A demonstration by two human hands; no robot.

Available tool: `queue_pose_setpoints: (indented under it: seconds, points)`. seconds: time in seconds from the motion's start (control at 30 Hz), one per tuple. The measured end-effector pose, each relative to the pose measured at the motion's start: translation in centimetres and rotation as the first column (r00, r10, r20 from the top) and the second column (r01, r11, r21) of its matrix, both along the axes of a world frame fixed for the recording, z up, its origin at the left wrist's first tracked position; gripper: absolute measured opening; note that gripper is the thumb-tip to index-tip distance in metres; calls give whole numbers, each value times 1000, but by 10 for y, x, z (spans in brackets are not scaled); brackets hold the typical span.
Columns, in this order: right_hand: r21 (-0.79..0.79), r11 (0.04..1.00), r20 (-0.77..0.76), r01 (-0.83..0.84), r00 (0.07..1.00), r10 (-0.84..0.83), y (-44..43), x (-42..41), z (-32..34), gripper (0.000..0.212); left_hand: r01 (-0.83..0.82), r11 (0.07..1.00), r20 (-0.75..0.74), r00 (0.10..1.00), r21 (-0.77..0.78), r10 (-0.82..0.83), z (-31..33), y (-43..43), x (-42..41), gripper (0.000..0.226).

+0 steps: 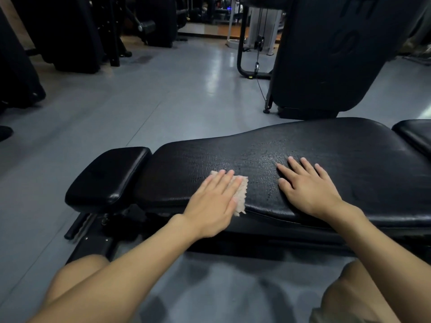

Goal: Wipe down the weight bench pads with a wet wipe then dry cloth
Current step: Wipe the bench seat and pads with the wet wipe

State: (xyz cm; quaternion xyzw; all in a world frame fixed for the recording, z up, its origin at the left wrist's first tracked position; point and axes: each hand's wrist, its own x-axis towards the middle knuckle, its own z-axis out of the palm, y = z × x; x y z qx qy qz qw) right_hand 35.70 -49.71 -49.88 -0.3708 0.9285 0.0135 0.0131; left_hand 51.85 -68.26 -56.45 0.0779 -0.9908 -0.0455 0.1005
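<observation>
A long black back pad (pixel 303 145) of the weight bench lies across the middle of the view, its surface cracked and worn. My left hand (pixel 213 201) lies flat with straight fingers on a small beige cloth (pixel 241 194), pressing it onto the pad's left near edge. The cloth's zigzag edge hangs slightly over the pad's front. My right hand (pixel 307 185) rests flat on the bare pad to the right, fingers spread, holding nothing. A smaller black seat pad (pixel 109 176) adjoins at the left.
Another black pad (pixel 417 134) shows at the right edge. A big black upright machine (pixel 331 54) stands behind the bench with a cable (pixel 257 64) beside it. Dark gym machines (pixel 70 31) line the far left. Grey floor (pixel 140 94) spreads between them. My knees are below.
</observation>
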Motion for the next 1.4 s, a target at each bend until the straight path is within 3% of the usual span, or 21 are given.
queue_pose_setpoints:
  seconds: [0.1,0.17,0.27,0.33,0.4,0.5,0.53,0.67,0.83,1.0,1.23,1.4]
  points:
    - [-217,975,108,48,994,-25,2,-3,9,45,75,995,23,997,68,-77,12,14,-13,63]
    - [-331,940,116,85,992,-49,-2,2,13,41,69,971,2,997,230,-71,21,4,-9,59]
    - [-384,921,51,-72,994,99,-31,31,18,43,-61,839,-82,989,541,125,33,-29,9,55]
    - [-382,907,62,-179,974,218,-60,55,14,43,-157,772,13,982,616,189,36,-50,18,38]
    - [-291,921,34,-261,959,283,-84,72,-3,47,-190,783,64,980,592,189,37,-60,21,24]
    - [-32,942,-112,-333,938,328,-93,84,-34,67,-159,801,44,986,577,164,37,-64,22,37]
    - [-10,945,-142,-328,935,324,-87,86,-38,65,-155,799,47,986,581,157,36,-65,21,40]
    - [-8,945,-238,-326,919,315,-49,75,-39,57,-166,811,75,986,561,150,30,-71,18,45]
    - [-57,981,-272,-188,948,166,-41,77,-39,58,-111,890,10,993,443,119,30,-66,3,42]
    - [-82,968,-349,-239,916,196,-9,68,-35,55,31,924,-41,999,381,-17,41,-35,-25,44]
    - [-172,985,-454,-24,889,-58,86,23,-19,52,220,917,-3,973,332,-232,54,15,-74,36]
    - [-289,935,-418,204,852,-315,142,-11,-7,57,388,872,42,907,298,-418,73,73,-104,42]
